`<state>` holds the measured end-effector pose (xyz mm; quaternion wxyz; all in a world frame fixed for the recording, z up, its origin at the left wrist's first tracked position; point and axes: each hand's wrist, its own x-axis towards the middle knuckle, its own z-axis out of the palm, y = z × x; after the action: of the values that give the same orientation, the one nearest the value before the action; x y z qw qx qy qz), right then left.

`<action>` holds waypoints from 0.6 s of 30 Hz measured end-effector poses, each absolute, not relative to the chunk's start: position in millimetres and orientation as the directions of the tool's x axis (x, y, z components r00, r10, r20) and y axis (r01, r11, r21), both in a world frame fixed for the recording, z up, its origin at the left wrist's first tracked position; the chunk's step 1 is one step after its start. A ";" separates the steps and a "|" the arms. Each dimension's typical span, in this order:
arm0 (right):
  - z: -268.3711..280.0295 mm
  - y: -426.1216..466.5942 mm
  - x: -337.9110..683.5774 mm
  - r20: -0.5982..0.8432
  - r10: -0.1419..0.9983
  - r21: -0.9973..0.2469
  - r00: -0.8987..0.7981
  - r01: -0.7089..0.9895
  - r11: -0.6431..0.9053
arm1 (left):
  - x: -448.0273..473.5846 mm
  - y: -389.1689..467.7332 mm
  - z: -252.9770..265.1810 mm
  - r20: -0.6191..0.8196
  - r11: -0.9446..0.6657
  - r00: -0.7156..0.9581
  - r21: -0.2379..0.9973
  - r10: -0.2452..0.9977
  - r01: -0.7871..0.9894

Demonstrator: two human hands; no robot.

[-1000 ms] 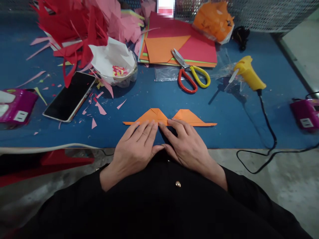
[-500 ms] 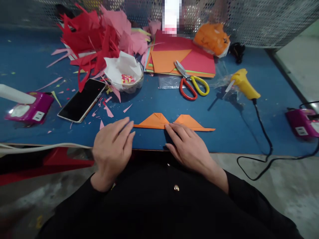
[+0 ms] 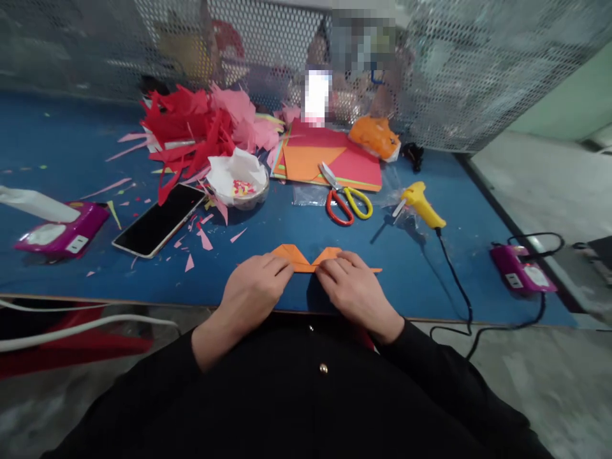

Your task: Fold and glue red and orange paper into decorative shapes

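Note:
A folded orange paper strip (image 3: 300, 264) with two raised peaks and a notch between them lies near the table's front edge. My left hand (image 3: 255, 284) is closed on its left half, fingertips near the left peak. On the right half, my right hand (image 3: 351, 285) has its fingers bent and pressed together on the paper. Both hands cover parts of the strip; its thin right tip sticks out past my right hand. Beyond the paper lie scissors (image 3: 338, 189) with one red and one yellow handle.
Red and pink paper scraps (image 3: 196, 131), a paper-lined bowl (image 3: 251, 199) and a phone (image 3: 160, 220) lie to the left. Behind the scissors is a coloured paper stack (image 3: 361, 162). A yellow glue gun (image 3: 424, 205) trails its cord; purple power sockets (image 3: 521, 271) stand at right.
My left hand has moved right and onto the paper's left half. My right hand remains on the right half, and the camera view has shifted.

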<state>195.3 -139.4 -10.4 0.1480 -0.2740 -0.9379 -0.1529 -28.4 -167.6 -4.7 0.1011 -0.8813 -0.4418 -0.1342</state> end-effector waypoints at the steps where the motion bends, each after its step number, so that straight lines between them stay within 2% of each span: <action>1: -10.4 -136.7 193.3 0.375 0.453 0.225 -0.809 0.554 0.802 | -27.7 -166.1 -4.1 0.339 -0.590 0.576 -0.070 0.744 0.804; 7: -4.9 -121.3 181.6 0.489 0.430 0.241 -0.759 0.591 0.770 | -27.4 -152.2 -4.0 0.486 -0.552 0.553 -0.162 0.677 0.818; 9: -2.4 -117.9 179.5 0.516 0.448 0.185 -0.730 0.606 0.774 | -29.6 -147.2 -3.5 0.555 -0.501 0.511 -0.186 0.656 0.845; 12: 2.7 -109.1 187.9 0.551 0.542 0.023 -0.634 0.661 0.750 | -34.5 -140.4 -4.5 0.588 -0.455 0.466 -0.179 0.661 0.872; 14: 8.5 -97.3 205.1 0.600 0.622 -0.055 -0.503 0.750 0.660 | -38.0 -136.8 -7.7 0.561 -0.481 0.473 -0.146 0.679 0.864; 15: 12.1 -89.3 217.0 0.628 0.654 -0.054 -0.422 0.814 0.578 | -39.6 -135.3 -10.0 0.548 -0.500 0.474 -0.114 0.689 0.859; 18: 23.3 -60.7 257.6 0.593 0.786 -0.005 -0.175 0.975 0.221 | -44.1 -132.7 -18.6 0.520 -0.532 0.502 -0.104 0.691 0.840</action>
<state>257.6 -60.7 23.3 0.2456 -0.5936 -0.7417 -0.1929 -44.1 -132.7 -18.6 0.1749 -0.8488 -0.4510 -0.2134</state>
